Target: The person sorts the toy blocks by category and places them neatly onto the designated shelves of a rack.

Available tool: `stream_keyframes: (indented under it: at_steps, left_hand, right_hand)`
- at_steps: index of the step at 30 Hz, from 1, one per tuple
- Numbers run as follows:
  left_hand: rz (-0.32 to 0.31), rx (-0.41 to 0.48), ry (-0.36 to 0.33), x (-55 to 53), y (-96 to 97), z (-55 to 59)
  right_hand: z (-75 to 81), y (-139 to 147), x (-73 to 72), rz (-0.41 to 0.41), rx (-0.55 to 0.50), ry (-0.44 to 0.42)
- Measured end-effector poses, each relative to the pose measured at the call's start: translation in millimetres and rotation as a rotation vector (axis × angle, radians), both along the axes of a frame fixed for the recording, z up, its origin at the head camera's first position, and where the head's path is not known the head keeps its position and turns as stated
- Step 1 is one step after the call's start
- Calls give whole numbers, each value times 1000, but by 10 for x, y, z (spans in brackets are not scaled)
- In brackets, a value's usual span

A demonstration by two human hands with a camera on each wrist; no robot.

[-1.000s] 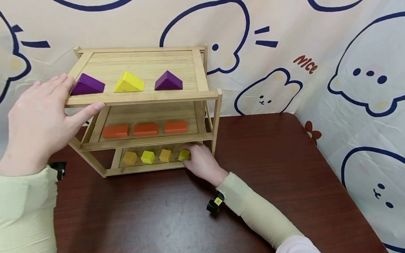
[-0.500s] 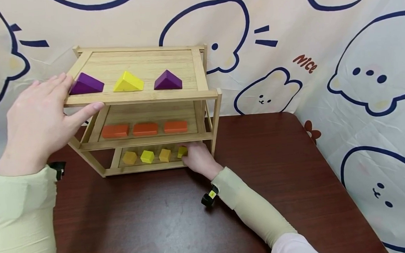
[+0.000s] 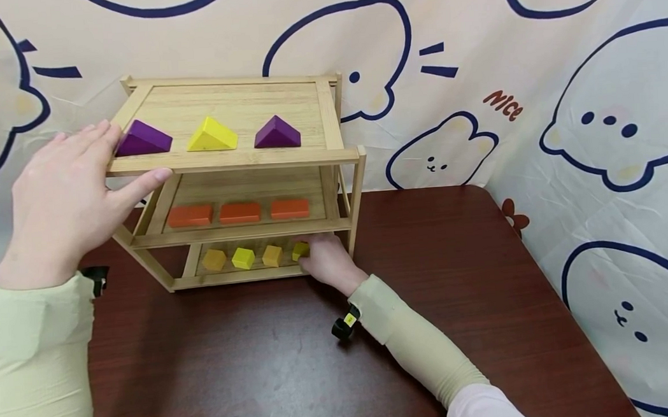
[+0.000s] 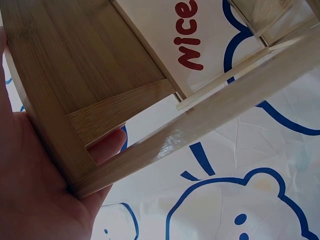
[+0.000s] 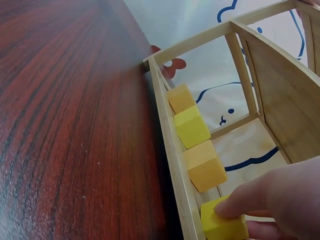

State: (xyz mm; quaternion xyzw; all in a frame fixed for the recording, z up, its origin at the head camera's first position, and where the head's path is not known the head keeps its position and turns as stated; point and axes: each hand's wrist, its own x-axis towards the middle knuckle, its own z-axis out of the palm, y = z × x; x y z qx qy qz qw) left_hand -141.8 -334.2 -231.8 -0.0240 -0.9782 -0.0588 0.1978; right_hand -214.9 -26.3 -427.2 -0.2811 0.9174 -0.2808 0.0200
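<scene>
A three-tier wooden shelf [image 3: 239,162] stands on the table. My left hand [image 3: 66,199] grips its top left front corner, thumb along the front rail; the left wrist view shows fingers [image 4: 111,146] coming round the underside. At the right end of the bottom tier, my right hand [image 3: 333,263] pinches a yellow cube [image 5: 220,227], with the thumb on its near face and a finger at its side. Left of it in the head view sit an orange-yellow cube [image 3: 272,256], a yellow cube [image 3: 243,258] and another orange-yellow cube [image 3: 214,260].
On the top tier stand a purple triangular block [image 3: 145,138], a yellow one [image 3: 211,136] and another purple one [image 3: 278,133]. Three orange-red rectangular blocks [image 3: 240,213] lie on the middle tier. Patterned cloth [image 3: 532,62] hangs behind the dark table [image 3: 251,360].
My right hand has shifted slightly left and deeper into the bottom tier, and the yellow cube sits a little farther back. The left hand stays on the shelf corner.
</scene>
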Motion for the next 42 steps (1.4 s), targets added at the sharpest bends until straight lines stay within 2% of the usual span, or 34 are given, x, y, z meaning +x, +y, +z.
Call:
stream_keyframes:
  at_steps: [15, 20, 24, 29, 34, 42]
  left_hand:
    - [7, 0, -12, 2, -3, 3]
    - [2, 0, -1, 7, -4, -4]
    - [-1, 1, 9, 8, -3, 1]
    - [-5, 3, 21, 9, -5, -6]
    - [-10, 4, 27, -1, -1, -12]
    - [-15, 4, 44, 4, 3, -10]
  right_hand:
    - [-23, 4, 5, 14, 11, 58]
    - [-16, 26, 46, 26, -1, 118]
    - [39, 60, 125, 41, 25, 151]
    - [167, 137, 264, 68, 19, 147]
    - [251, 253, 400, 99, 19, 191]
    - [383, 443, 605, 139, -74, 206]
